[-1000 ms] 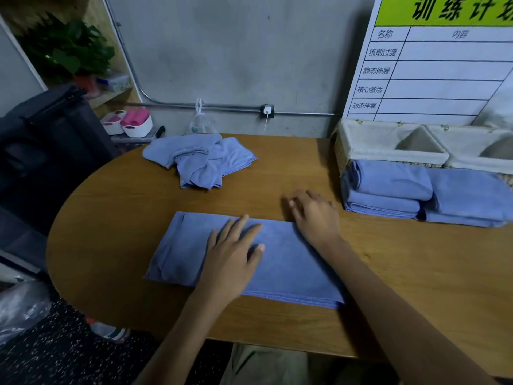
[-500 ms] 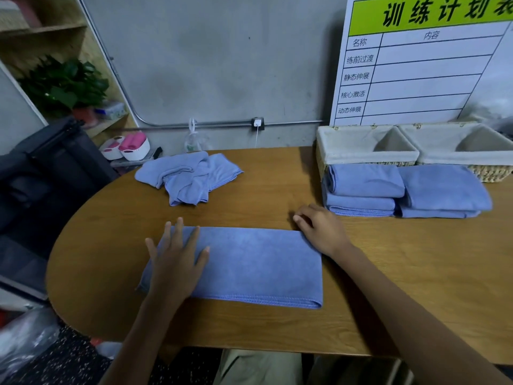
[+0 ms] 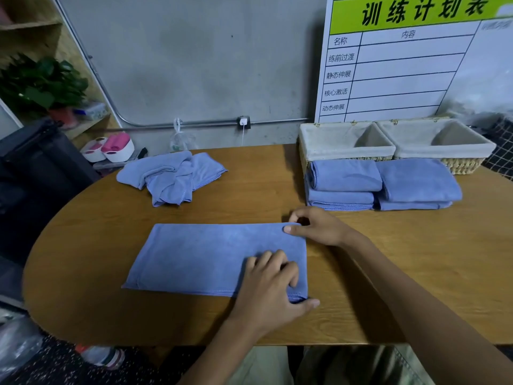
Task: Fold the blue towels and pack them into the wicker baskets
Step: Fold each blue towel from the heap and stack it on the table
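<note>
On the wooden table point(image 3: 83, 245) by a grey wall, a half-folded blue towel point(image 3: 205, 257) is spread; its near right corner is gripped by the left hand point(image 3: 273, 287), its far right corner pinched by the right hand point(image 3: 316, 227). Two wicker baskets point(image 3: 347, 140) are set behind.

Bare tabletop point(image 3: 249, 195) runs between the crumpled towels point(image 3: 172, 176) near the far left edge and the folded stacks point(image 3: 380, 184) fronting the wicker baskets point(image 3: 394, 151) at the far right.
</note>
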